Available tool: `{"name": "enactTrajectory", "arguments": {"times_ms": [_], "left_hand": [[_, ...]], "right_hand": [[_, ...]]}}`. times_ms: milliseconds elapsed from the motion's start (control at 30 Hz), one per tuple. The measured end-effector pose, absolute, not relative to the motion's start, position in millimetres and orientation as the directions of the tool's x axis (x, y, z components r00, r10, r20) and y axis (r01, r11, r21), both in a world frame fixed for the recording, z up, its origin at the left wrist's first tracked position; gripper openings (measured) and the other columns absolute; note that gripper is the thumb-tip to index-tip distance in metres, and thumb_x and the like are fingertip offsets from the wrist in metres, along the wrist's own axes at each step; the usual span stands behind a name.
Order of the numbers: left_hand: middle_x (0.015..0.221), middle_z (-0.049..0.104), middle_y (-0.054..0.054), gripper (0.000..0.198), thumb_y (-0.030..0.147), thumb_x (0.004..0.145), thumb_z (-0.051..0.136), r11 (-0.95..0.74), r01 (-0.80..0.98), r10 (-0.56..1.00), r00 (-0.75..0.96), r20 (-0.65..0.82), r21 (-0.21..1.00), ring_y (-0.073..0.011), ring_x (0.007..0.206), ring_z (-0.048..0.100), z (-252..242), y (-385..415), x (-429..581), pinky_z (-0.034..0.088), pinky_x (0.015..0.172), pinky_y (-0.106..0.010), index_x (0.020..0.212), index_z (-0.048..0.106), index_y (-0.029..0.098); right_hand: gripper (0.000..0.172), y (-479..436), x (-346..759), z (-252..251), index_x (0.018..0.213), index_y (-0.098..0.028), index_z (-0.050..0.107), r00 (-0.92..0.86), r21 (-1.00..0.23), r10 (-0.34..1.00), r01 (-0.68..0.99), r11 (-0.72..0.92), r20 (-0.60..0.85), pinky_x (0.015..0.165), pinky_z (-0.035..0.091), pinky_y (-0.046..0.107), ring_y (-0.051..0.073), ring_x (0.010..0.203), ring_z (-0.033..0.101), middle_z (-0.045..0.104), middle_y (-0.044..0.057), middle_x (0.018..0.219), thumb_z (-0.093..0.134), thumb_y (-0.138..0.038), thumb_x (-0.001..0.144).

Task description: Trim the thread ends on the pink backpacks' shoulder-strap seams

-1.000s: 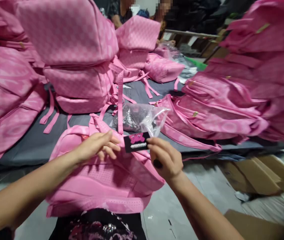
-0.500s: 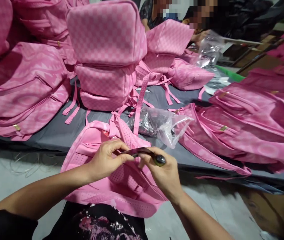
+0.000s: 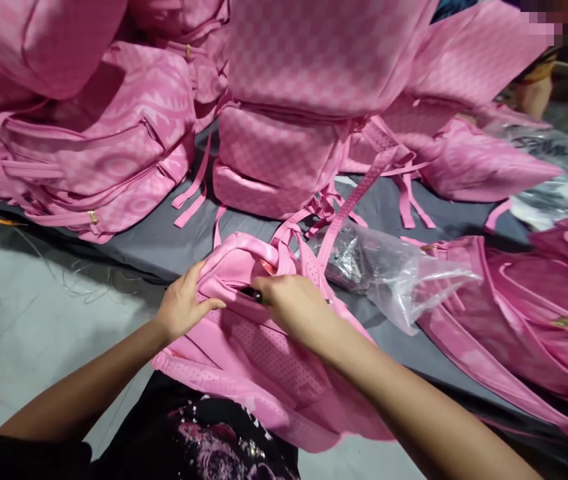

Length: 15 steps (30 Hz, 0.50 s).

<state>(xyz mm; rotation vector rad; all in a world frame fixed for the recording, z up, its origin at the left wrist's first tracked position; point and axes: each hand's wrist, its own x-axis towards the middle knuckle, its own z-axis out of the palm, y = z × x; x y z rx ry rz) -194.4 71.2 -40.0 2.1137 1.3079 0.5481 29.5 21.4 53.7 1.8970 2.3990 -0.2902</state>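
Observation:
A pink backpack (image 3: 274, 353) rests on my lap and against the table edge, its perforated back panel towards me. My left hand (image 3: 184, 303) is closed on its upper left edge, the thumb on the near side and the fingers behind the fabric. My right hand (image 3: 297, 307) is closed around a small tool with a dark rounded handle (image 3: 258, 295), at the slot near the top of the bag. The tool's other end is hidden by cloth and shadow. Just right of that hand, a pink shoulder strap (image 3: 349, 213) runs upward.
A clear plastic bag (image 3: 389, 273) with dark contents lies on the grey-covered table (image 3: 194, 207). Pink backpacks stand left (image 3: 129, 147), behind (image 3: 284, 147) and right (image 3: 529, 307). A co-worker's arm (image 3: 534, 97) shows at the far right. Thin cord (image 3: 84, 277) lies on the floor.
My hands have parted: both were on the tool, and now my right hand alone holds it, lower at the bag's slot. My left hand has taken the bag's edge. The view has tilted down and left.

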Motion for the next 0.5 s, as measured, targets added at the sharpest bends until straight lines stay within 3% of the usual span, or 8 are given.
{"name": "enactTrajectory", "arguments": {"times_ms": [100,300,400,500], "left_hand": [[0.137,0.064,-0.013,0.077,0.036,0.080,0.083,-0.400,0.626,0.887,0.449,0.110,0.670,-0.0285,0.129,0.063,-47.5,72.1,-192.9,0.053,0.106,-0.042,0.144,0.043,0.023],[0.135,0.065,-0.016,0.080,0.037,0.077,0.086,-0.443,0.623,0.872,0.467,0.147,0.645,-0.0313,0.129,0.063,-56.8,78.6,-191.6,0.054,0.105,-0.041,0.143,0.044,0.019],[0.139,0.063,-0.018,0.077,0.036,0.080,0.082,-0.456,0.610,0.860,0.490,0.144,0.648,-0.0321,0.131,0.062,-53.4,80.3,-192.7,0.053,0.107,-0.044,0.144,0.044,0.017],[0.144,0.060,-0.017,0.072,0.031,0.084,0.074,-0.465,0.574,0.841,0.523,0.135,0.674,-0.0315,0.131,0.061,-50.3,80.8,-195.4,0.053,0.108,-0.045,0.147,0.041,0.018]], "right_hand": [[0.016,38.4,13.2,40.5,0.094,-0.016,0.074,-0.245,-0.030,0.920,0.968,0.247,-0.307,0.057,0.033,0.029,0.023,0.069,0.070,0.075,0.010,0.078,0.058,-0.018,0.095],[0.020,47.1,9.0,34.6,0.093,-0.017,0.075,-0.288,-0.050,0.872,0.955,0.293,-0.395,0.059,0.038,0.029,0.023,0.073,0.071,0.076,0.010,0.081,0.058,-0.025,0.099],[0.017,43.6,5.9,43.4,0.100,-0.015,0.073,-0.222,0.012,0.912,0.970,0.241,-0.345,0.057,0.037,0.029,0.023,0.074,0.072,0.076,0.011,0.089,0.057,-0.018,0.098],[0.016,46.8,-3.8,45.3,0.108,-0.016,0.070,-0.213,-0.064,0.950,0.977,0.203,-0.228,0.058,0.036,0.028,0.021,0.076,0.071,0.076,0.010,0.095,0.061,-0.026,0.098]]}}
